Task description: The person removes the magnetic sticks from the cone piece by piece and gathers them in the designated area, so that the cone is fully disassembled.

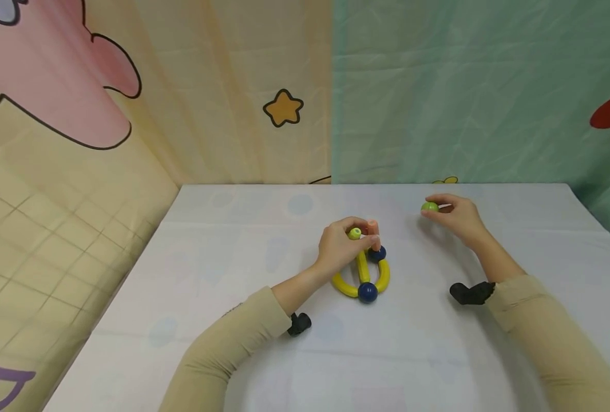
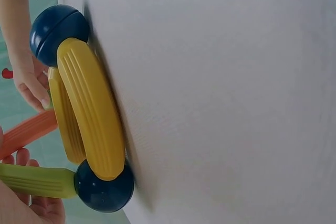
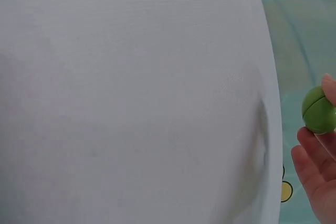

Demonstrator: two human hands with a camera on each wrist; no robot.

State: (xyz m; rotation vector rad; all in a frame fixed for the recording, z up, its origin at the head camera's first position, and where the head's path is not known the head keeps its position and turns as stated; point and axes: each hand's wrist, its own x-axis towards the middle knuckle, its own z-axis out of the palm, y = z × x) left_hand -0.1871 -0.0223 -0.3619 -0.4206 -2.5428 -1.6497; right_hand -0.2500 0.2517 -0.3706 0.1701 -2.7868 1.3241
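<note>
A small construction of magnetic toy pieces lies on the table, with curved yellow rods [image 2: 94, 114] joined at navy balls [image 1: 368, 292]. From it an orange rod [image 1: 373, 234] and a lime green rod [image 2: 39, 180] stand up. My left hand [image 1: 338, 245] is around these two uprights, its thumb and fingers gripping the orange rod; part of the grip is hidden. Off to the right, my right hand [image 1: 456, 217] pinches a green ball [image 3: 318, 111] between thumb and fingertips, above the table's far part and apart from the construction.
A white table [image 1: 222, 252] with faint pale spots lies under both hands. Printed curtains, one yellow [image 1: 212, 114] and one green [image 1: 439, 103], hang behind its far edge. Black wrist mounts [image 1: 472, 293] stick out at the sleeves.
</note>
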